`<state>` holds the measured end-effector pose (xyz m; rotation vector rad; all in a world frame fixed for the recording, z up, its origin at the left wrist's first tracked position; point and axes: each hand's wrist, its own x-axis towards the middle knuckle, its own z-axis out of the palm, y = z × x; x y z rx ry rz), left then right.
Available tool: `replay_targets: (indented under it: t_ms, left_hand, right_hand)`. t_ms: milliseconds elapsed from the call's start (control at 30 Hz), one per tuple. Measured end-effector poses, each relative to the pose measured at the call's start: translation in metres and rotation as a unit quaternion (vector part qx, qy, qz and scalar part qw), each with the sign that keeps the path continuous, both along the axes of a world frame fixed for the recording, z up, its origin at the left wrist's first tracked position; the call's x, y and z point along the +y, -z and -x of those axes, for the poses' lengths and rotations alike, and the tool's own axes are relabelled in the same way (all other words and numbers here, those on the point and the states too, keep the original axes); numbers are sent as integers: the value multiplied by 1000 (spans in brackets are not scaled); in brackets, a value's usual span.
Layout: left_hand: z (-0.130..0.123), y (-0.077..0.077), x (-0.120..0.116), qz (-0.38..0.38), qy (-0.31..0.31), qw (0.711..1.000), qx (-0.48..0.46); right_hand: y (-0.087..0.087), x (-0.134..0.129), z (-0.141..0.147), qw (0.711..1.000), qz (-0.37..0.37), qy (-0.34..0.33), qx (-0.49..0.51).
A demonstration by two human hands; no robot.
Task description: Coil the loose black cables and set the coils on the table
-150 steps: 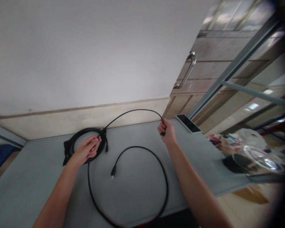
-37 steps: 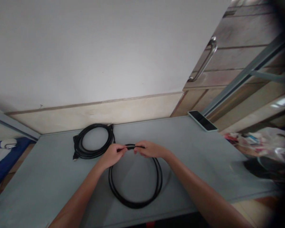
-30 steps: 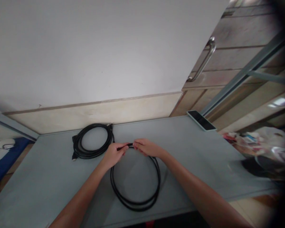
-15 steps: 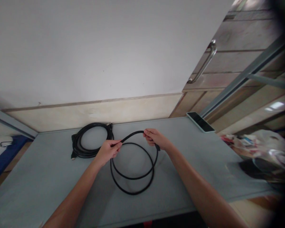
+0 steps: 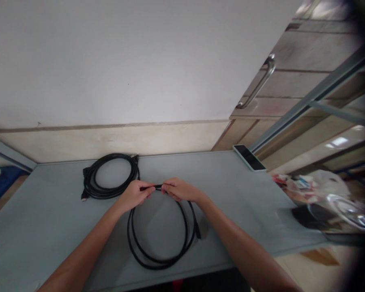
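Note:
A black cable (image 5: 185, 227) lies in loose loops at the near middle of the grey table (image 5: 228, 186). My left hand (image 5: 137, 194) pinches the top of these loops, and my right hand (image 5: 175, 190) grips them a short way to the right. Between the two hands the cable runs nearly straight. A black connector (image 5: 198, 231) hangs at the right side of the loops. Behind my left hand, a second coiled black cable (image 5: 93, 190) rests on the table, with connectors at its edge.
A phone-like device (image 5: 249, 157) lies at the table's back right corner. Plastic bags (image 5: 328, 182) and a dark round object (image 5: 312, 215) are at the right. A wall stands behind the table, with a metal handle (image 5: 260, 83) beyond it.
My right hand has moved left and down, closer to my left hand. The arched stretch of cable has flattened, and the loops now hang lower. The view has shifted slightly.

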<state>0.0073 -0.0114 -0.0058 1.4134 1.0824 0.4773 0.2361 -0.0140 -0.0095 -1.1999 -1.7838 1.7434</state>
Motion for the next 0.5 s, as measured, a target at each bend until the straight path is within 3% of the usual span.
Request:
replay_targets:
  t_ms: [133,333,500]
  left_hand:
    - [-3,2,2,80,-53,992,-83]
    - [0,4,4,73,-71,987,-122]
    - [5,10,8,58,-88,988,-112]
  right_hand:
    - [3,11,-14,994,8,96,57]
    - [3,29,-49,965,5,219,144]
    - [2,30,-52,951,13,251,181]
